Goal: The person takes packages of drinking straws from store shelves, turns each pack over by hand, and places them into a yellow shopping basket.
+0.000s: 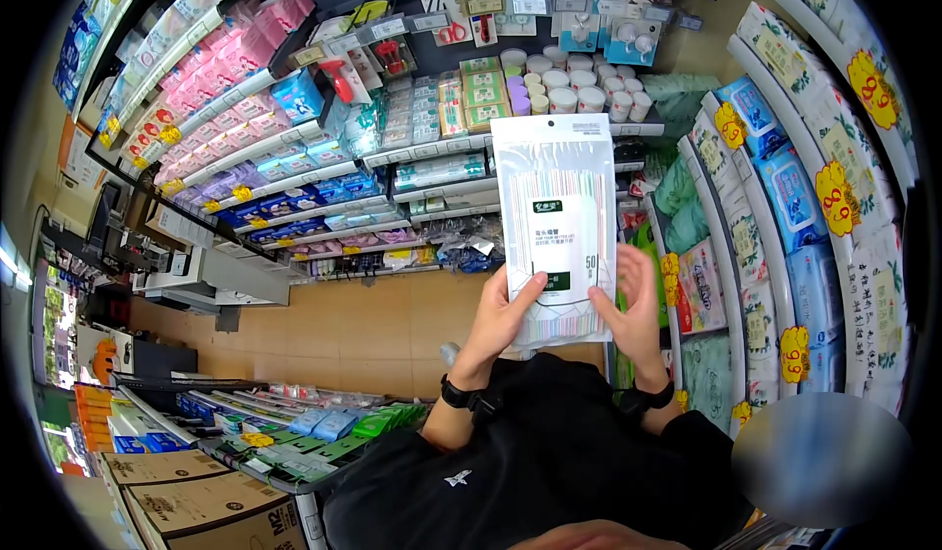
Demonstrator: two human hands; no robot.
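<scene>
My left fingers (527,294) and right fingers (640,277) grip the straw packet (554,231) low down. Beyond it stand white tubs (562,100).

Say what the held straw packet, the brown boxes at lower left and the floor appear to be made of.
Straw packet: clear, glossy plastic film, as its sheen and the coloured stripes showing through suggest.
Brown boxes: likely matt cardboard, from their plain brown faces with dark print.
Floor: probably smooth tile, given its joint lines.
</scene>
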